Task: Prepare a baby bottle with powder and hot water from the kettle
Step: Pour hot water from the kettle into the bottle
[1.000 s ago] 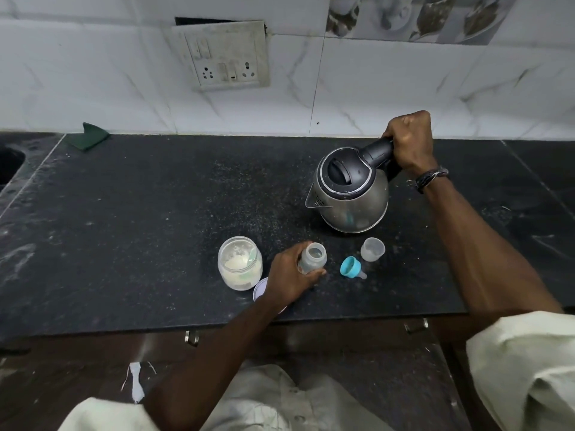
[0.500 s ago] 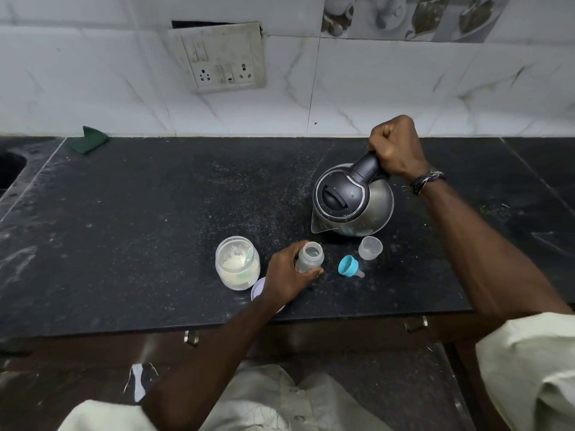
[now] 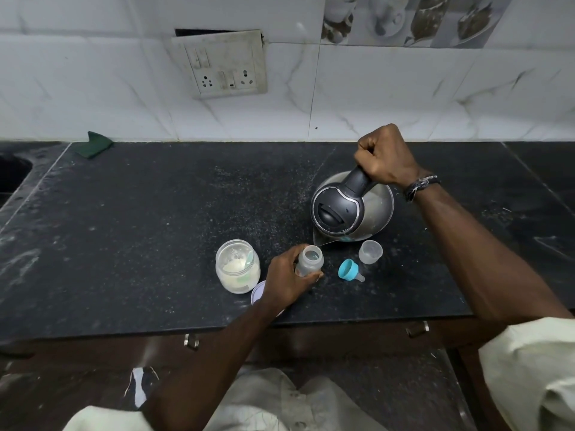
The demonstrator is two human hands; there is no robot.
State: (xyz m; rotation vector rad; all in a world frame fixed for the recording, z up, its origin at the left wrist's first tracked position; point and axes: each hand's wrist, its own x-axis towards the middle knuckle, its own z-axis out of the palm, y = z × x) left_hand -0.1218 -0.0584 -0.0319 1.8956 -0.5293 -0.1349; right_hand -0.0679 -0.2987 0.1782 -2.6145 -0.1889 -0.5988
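My right hand (image 3: 384,158) grips the black handle of the steel kettle (image 3: 370,217), which is tipped steeply forward with its spout just above the mouth of the small clear baby bottle (image 3: 310,260). My left hand (image 3: 287,279) holds that open bottle upright on the black counter (image 3: 140,231). To the left stands an open jar of white powder (image 3: 238,270) with a scoop inside. The jar's lid (image 3: 257,294) lies partly hidden under my left wrist. The blue ring with teat (image 3: 350,270) and the clear cap (image 3: 370,251) lie right of the bottle.
A green cloth (image 3: 96,144) lies at the counter's back left, by a sink edge (image 3: 14,175). A switch and socket plate (image 3: 224,65) is on the tiled wall. Drawer handles (image 3: 191,340) sit below the counter's front edge.
The kettle has tipped further forward and come down toward the bottle, so its spout now sits right over the bottle's mouth. My left hand has kept the bottle still.
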